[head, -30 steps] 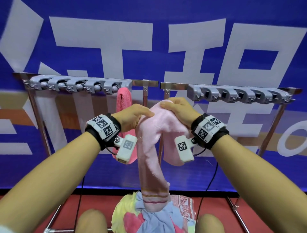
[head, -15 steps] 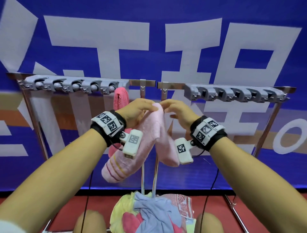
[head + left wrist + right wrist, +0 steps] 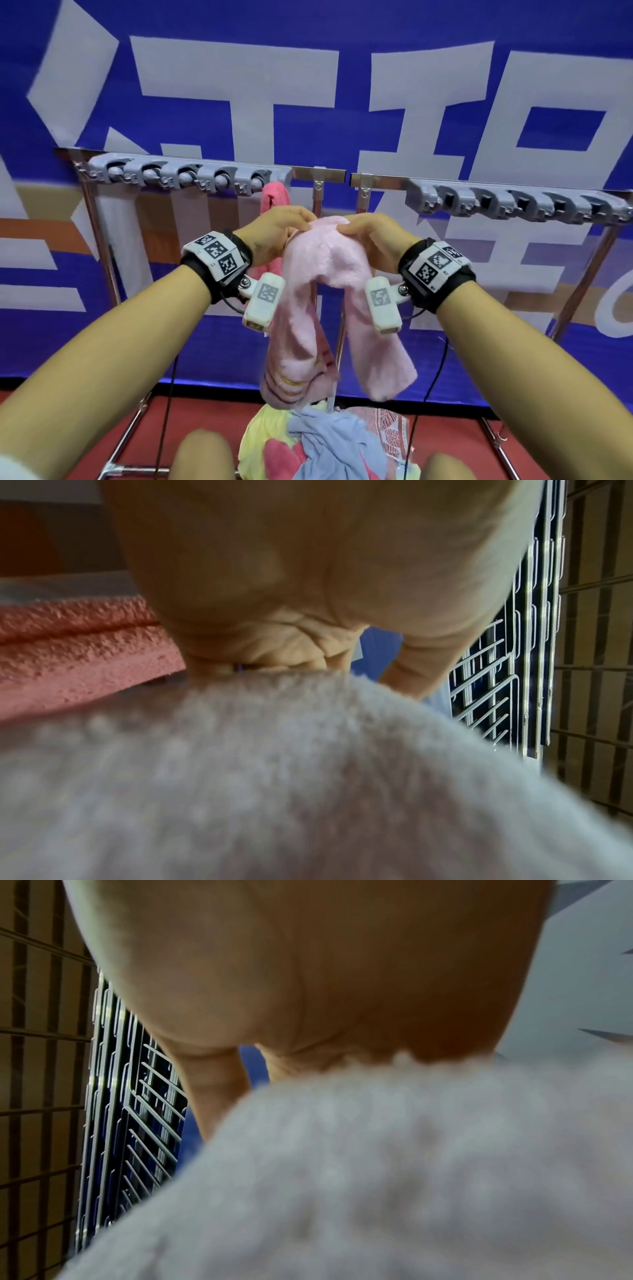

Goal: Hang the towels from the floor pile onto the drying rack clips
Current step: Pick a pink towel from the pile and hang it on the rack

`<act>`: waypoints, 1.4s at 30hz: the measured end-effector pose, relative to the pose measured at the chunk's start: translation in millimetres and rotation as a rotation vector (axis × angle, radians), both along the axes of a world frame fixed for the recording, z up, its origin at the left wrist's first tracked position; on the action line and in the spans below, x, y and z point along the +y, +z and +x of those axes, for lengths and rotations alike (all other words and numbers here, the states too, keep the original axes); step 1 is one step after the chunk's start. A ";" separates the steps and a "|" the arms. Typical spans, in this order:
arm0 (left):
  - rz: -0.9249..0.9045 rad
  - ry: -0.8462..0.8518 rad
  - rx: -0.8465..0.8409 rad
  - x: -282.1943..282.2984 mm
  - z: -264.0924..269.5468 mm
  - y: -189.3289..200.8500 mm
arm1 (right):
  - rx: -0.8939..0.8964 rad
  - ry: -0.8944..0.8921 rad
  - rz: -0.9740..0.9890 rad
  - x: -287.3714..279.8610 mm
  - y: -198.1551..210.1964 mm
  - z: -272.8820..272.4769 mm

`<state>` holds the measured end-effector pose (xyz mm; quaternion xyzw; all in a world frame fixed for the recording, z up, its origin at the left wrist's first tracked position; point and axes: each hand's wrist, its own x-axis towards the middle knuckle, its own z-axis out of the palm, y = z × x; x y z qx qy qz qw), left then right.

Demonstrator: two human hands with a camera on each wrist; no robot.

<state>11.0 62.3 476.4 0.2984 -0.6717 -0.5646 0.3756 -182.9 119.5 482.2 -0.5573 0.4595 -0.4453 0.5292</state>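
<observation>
Held up between left hand [image 3: 274,233] and right hand [image 3: 373,236]: towel [image 3: 325,263], 2 ends hanging, before the drying rack [image 3: 329,174]. Clipped behind the left hand: another towel [image 3: 272,197]. On the floor [image 3: 205,418] below: towel pile [image 3: 322,442].

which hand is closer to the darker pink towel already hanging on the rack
Left. The left hand is right in front of the darker pink towel; the right hand is farther right, beyond the light towel's fold.
</observation>
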 end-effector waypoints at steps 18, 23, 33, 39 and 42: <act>-0.120 0.597 0.197 -89.2 104.2 -1.9 | 0.091 0.120 0.189 -122.9 31.8 158.2; -0.229 0.734 0.327 -94.9 127.0 -24.8 | 0.049 0.134 0.171 -152.8 46.3 172.1; -0.471 0.721 0.150 -113.6 120.1 -37.2 | 0.128 0.020 0.077 -188.9 76.4 172.0; -0.485 0.939 0.157 -138.3 93.6 -36.2 | 0.669 -0.200 -0.257 -206.2 84.6 154.5; -0.472 0.944 0.130 -150.0 82.2 -28.5 | 1.119 -0.227 -0.415 -215.7 77.2 137.0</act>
